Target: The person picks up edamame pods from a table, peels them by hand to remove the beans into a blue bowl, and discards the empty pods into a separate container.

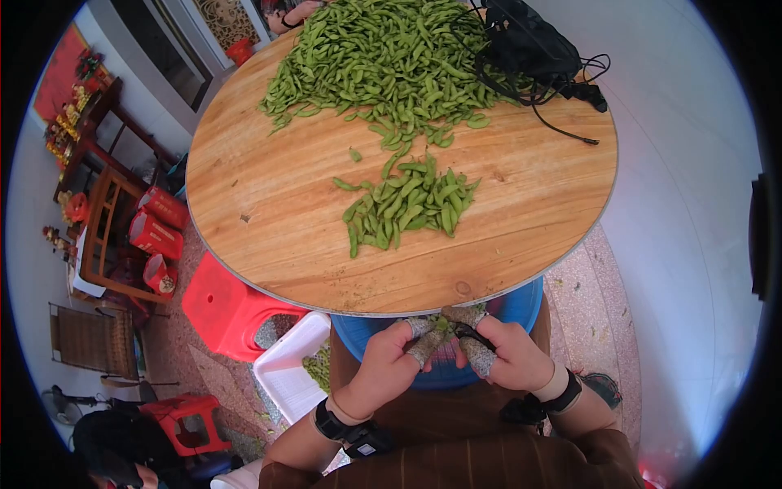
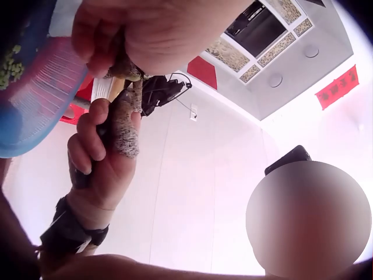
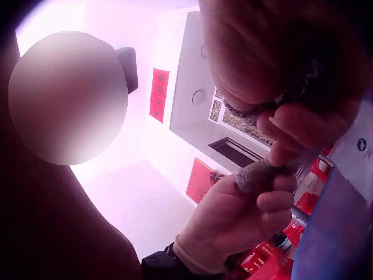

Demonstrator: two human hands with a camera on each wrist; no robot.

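My left hand [image 1: 384, 371] and right hand [image 1: 513, 356] meet just off the table's near edge, with grey coverings on thumbs and fingertips. Between the left fingertips is a green pod [image 1: 442, 324], partly hidden. The right hand curls round a narrow dark object [image 1: 467, 331]; in the left wrist view this dark object [image 2: 105, 131] runs along the right palm [image 2: 111, 169]. In the right wrist view the left hand [image 3: 224, 219] pinches close to the right fingers, and the pod cannot be made out. Below both hands is a blue basin [image 1: 525, 303].
On the round wooden table [image 1: 269, 196] lie a small pod pile [image 1: 407, 204], a large pile [image 1: 383, 57] and a black bag with cords [image 1: 533, 49]. A white basket [image 1: 281, 367] and red stool [image 1: 220, 310] stand left. Another person's hand [image 1: 303, 11] shows at the far edge.
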